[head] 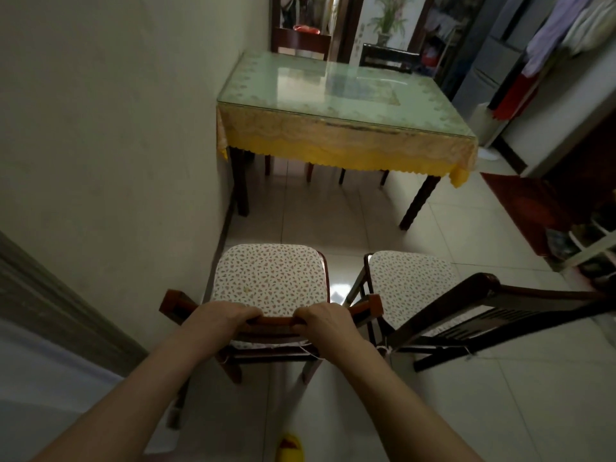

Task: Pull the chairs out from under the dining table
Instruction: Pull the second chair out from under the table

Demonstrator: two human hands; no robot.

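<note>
A reddish wooden chair (271,278) with a floral seat cushion stands in front of me, well clear of the dining table (333,105). My left hand (220,316) and my right hand (325,320) both grip the top rail of its backrest. A second, darker chair (410,278) with the same cushion stands to its right, also away from the table. The table has a glass top over a yellow lace cloth. Two more chairs, one reddish (301,45) and one dark (388,58), are tucked in at the table's far side; only their backs and legs show.
A wall (116,145) runs close along the left of the table and the held chair. A red mat (523,201) and a shoe rack (586,241) lie at the right. Clothes (566,28) hang at the upper right. A yellow slipper (290,448) is by my feet on the tiled floor.
</note>
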